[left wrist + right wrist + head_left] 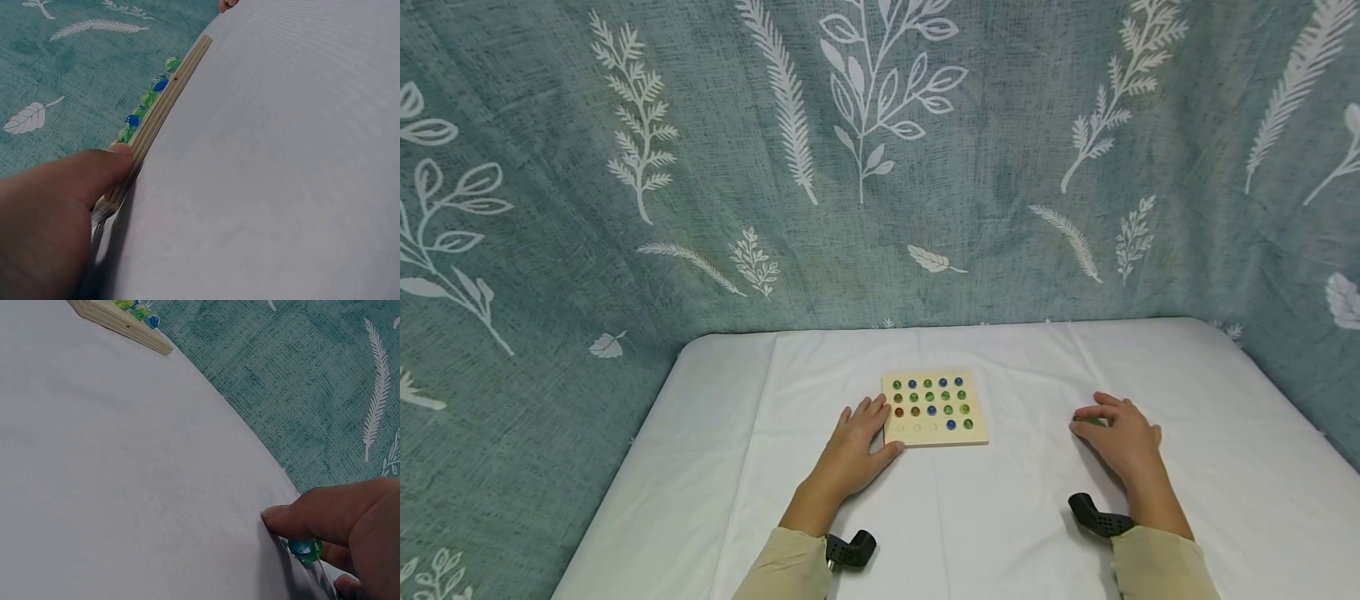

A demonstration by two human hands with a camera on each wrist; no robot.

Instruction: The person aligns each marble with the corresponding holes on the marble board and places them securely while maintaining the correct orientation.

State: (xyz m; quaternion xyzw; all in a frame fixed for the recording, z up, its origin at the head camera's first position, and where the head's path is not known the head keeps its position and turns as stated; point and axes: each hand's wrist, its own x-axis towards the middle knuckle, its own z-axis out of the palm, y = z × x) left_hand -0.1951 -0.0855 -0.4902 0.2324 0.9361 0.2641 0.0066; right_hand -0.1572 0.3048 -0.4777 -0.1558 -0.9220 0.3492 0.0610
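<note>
A pale wooden board lies on the white-covered table, with rows of green, blue and reddish marbles set in it. Three bare hollows show at the left of its nearest row. My left hand rests at the board's left side, fingers extended along the edge and thumb by the near corner. Well to the right, my right hand is low over the cloth, thumb and forefinger bent around a green-blue marble. A thin clear edge shows beside that marble; I cannot tell whether the fingers pinch it.
The white cloth has faint creases and covers the whole table. Behind the far edge hangs a green-blue curtain with white leaf prints. Black wrist-worn devices stick out from both sleeves close over the table.
</note>
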